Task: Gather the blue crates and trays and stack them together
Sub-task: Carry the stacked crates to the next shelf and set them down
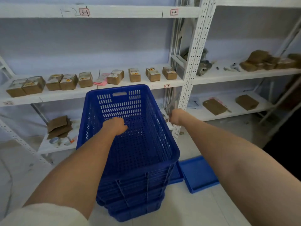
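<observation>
My left hand [114, 126] is curled over the left rim of the blue crate stack [130, 144], fingers closed on that edge. My right hand [176, 117] hangs fisted beside the right rim, gripping nothing, close to the white shelf post [192, 75]. The stack stands on the floor; blue trays [199, 174] lie just right of its base. Open floor right of the trays.

**Dim, cool light; wide-angle warp**

Soft bluish light is falling evenly, casting no hard shadows. The far right corner is sinking into black. The shelving uprights [193, 66] are bowing outward toward the edges. Overall detail is looking smeared and soft, and the shelf labels are barely reading.
</observation>
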Demonstrator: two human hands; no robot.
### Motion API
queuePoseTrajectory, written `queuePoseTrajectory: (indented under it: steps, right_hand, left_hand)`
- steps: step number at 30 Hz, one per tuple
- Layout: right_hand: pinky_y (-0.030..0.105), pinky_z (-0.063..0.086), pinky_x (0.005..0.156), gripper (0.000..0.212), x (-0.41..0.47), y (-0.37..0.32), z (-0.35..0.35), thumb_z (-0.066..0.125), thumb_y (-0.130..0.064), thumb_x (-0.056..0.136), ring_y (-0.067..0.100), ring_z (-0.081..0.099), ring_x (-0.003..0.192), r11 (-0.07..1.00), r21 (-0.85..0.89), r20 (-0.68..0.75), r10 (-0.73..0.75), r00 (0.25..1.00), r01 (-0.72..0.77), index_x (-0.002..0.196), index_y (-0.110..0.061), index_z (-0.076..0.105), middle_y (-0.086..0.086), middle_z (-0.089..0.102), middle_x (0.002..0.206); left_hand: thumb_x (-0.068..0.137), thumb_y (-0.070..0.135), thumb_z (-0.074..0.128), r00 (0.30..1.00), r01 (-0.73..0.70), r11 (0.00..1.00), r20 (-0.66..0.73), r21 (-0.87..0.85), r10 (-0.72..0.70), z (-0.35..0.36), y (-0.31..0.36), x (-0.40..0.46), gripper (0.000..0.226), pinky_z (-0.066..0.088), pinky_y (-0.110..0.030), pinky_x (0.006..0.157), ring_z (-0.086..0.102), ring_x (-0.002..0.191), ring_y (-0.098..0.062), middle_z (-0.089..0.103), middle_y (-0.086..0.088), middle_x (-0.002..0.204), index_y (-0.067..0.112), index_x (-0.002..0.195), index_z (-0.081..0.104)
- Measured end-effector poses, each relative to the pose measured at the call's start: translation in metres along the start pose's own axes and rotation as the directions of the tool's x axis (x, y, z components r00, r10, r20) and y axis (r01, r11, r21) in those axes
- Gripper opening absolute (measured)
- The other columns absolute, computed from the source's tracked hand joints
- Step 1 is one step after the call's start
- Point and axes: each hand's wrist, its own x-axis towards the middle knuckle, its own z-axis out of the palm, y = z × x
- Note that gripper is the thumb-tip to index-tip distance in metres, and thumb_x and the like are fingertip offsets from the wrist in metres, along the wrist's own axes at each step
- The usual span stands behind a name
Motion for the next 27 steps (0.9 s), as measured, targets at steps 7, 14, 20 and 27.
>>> queuePoseTrajectory:
  steps: [7, 14, 20, 27]
  right_hand:
    - [0.045, 0.048, 0.098, 0.034, 0.001, 0.03, -0.003, 0.052, -0.024, 0.09, 0.034, 0.059, 0.109, 0.999, 0.054, -0.027, -0.002, 1.0, 0.004, 0.111, 0.0, 0.063, 0.021, 0.062, 0.119]
    - [0.038, 0.049, 0.091, 0.036, 0.018, 0.092, -0.015, 0.046, -0.023, 0.093, 0.033, 0.06, 0.106, 0.997, 0.016, -0.028, -0.07, 0.997, 0.07, 0.113, 0.002, 0.063, 0.02, 0.063, 0.116]
    - [0.033, 0.044, 0.077, 0.032, 0.04, 0.17, -0.032, 0.048, -0.016, 0.09, 0.028, 0.056, 0.09, 0.992, -0.013, 0.008, -0.125, 0.992, 0.125, 0.113, 0.001, 0.061, 0.018, 0.063, 0.116]
    - [0.025, 0.045, 0.063, 0.03, 0.062, 0.259, -0.018, 0.052, -0.018, 0.09, 0.029, 0.061, 0.09, 0.993, 0.047, 0.1, -0.116, 0.988, 0.112, 0.114, -0.002, 0.061, 0.018, 0.062, 0.121]
  left_hand:
    - [0.094, 0.037, 0.041, 0.999, 0.044, 0.999, 0.012, -0.017, -0.044, -0.002, 0.004, -0.008, 0.04, 0.049, -0.044, 0.096, 0.059, 0.105, -0.029, 0.061, -0.012, 0.114, 0.01, 0.117, 0.06]
    - [0.094, 0.035, 0.042, 0.982, 0.113, 0.993, -0.152, 0.011, -0.11, -0.023, 0.076, 0.003, 0.031, 0.046, -0.035, 0.076, 0.059, 0.099, -0.03, 0.063, -0.013, 0.112, 0.009, 0.096, 0.059]
    - [0.095, 0.031, 0.041, 0.938, 0.115, 0.993, -0.331, 0.013, -0.104, -0.032, 0.188, 0.011, 0.032, 0.04, -0.034, 0.065, 0.062, 0.097, -0.033, 0.065, -0.014, 0.106, 0.008, 0.102, 0.061]
    - [0.095, 0.029, 0.038, 0.958, -0.026, 0.986, -0.276, 0.165, 0.072, 0.008, 0.308, 0.014, 0.033, 0.039, -0.032, 0.065, 0.065, 0.094, -0.033, 0.066, -0.014, 0.108, 0.007, 0.107, 0.061]
